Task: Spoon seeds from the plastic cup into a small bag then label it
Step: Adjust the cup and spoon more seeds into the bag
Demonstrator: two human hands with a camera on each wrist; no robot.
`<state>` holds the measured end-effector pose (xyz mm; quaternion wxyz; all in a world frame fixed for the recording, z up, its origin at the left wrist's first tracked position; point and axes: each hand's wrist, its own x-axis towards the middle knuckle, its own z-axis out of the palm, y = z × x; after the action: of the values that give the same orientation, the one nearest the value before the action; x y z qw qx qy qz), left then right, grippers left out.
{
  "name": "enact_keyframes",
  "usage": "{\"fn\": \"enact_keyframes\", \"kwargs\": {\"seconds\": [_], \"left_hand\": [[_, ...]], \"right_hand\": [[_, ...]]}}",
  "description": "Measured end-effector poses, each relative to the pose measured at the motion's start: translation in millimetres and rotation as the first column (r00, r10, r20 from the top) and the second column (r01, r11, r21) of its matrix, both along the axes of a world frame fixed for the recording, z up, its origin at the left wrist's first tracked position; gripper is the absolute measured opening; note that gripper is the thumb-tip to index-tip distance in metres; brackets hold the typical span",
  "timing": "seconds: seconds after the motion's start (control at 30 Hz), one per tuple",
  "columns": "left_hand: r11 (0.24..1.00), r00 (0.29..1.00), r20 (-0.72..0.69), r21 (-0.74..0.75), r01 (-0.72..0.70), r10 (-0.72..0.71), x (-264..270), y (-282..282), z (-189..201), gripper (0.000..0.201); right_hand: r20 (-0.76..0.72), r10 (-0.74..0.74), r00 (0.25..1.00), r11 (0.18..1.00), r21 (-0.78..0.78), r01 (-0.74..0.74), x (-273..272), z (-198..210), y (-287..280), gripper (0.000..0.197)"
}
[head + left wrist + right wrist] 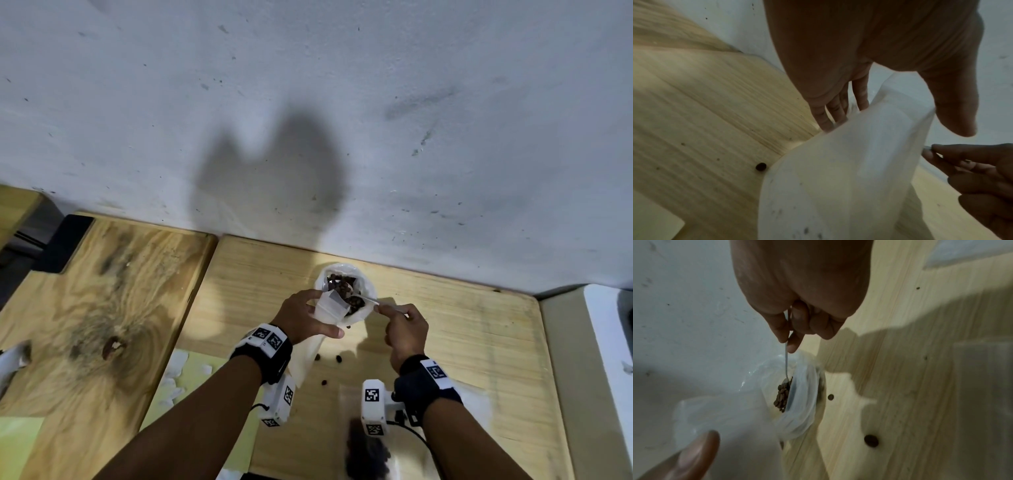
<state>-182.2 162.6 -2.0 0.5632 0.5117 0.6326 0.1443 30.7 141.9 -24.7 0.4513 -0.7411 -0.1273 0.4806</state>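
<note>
Right hand (797, 318) pinches the loaded spoon (786, 368); left hand (305, 317) grips the bag (329, 308); any tilt risks more seeds (782, 395) spilling.

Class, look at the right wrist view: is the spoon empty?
No: the spoon, pinched by the right hand, carries a heap of brown seeds over the plastic cup.

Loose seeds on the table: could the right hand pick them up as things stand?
Probably not yet. The loose seeds lie uncovered near the right hand, but it pinches a loaded spoon over the plastic cup.
</note>
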Motion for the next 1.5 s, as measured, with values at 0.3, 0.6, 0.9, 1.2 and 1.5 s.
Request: {"fn": "enact_keyframes", "kwargs": {"seconds": [0.3, 0.6, 0.9, 1.2, 1.5], "left_hand": [[0.999, 0.999, -0.047, 0.053, 0.004, -0.002, -1.1, -5.3, 3.4, 0.101], [0.998, 0.998, -0.055, 0.067, -0.011, 0.015, 3.9, -6.2, 6.9, 0.094], [0.998, 0.998, -0.047, 0.055, -0.037, 0.04, 3.0, -4.8, 5.6, 0.09], [0.997, 0.997, -0.003, 0.021, -0.08, 0.08, 5.1, -0.7, 1.7, 0.086], [0.999, 0.999, 0.026, 0.001, -0.04, 0.04, 1.6, 0.6, -0.8, 0.087]], "right_hand": [[0.001, 0.042, 0.999, 0.987, 0.157, -0.041, 35.1, 46.4, -9.6, 0.028], [0.229, 0.313, 0.922, 0.873, 0.314, -0.374, 23.4, 71.3, -12.0, 0.037], [0.377, 0.128, 0.917, 0.907, 0.329, -0.262, 23.9, 61.8, -5.7, 0.027], [0.575, 0.143, 0.806, 0.955, 0.134, -0.265, -9.1, 33.6, -2.8, 0.026], [0.297, -0.084, 0.951, 0.996, 0.027, 0.08, -28.5, 10.4, -4.8, 0.036]]}}
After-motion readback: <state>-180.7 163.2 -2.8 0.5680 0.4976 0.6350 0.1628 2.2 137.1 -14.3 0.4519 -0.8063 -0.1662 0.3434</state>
